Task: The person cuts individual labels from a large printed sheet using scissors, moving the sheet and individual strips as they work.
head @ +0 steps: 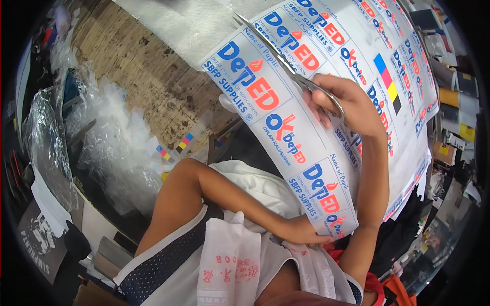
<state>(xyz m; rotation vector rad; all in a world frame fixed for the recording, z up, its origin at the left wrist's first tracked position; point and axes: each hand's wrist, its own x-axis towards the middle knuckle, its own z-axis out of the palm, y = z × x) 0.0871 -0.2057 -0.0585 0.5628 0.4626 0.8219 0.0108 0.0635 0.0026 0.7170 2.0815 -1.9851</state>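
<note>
My right hand [344, 101] grips metal scissors [293, 70] by the handles. Their long blades lie over a white sheet [367, 76] printed with repeated blue and red labels, pointing to the upper left. Along the near side of the sheet runs a printed strip [264, 103], with a cut edge between it and the rest behind the scissors. The strip's lower end hangs towards my body. There my left hand [304, 229] holds it, the fingers partly hidden beneath the strip.
A worn wooden board [153, 72] lies at the upper left, beside a whitish translucent sheet [172, 26]. Clear crumpled plastic [111, 153] and offcuts with colour bars [184, 142] are heaped on the left. White cloth [249, 179] sits under the strip. Shelved goods [449, 103] line the right.
</note>
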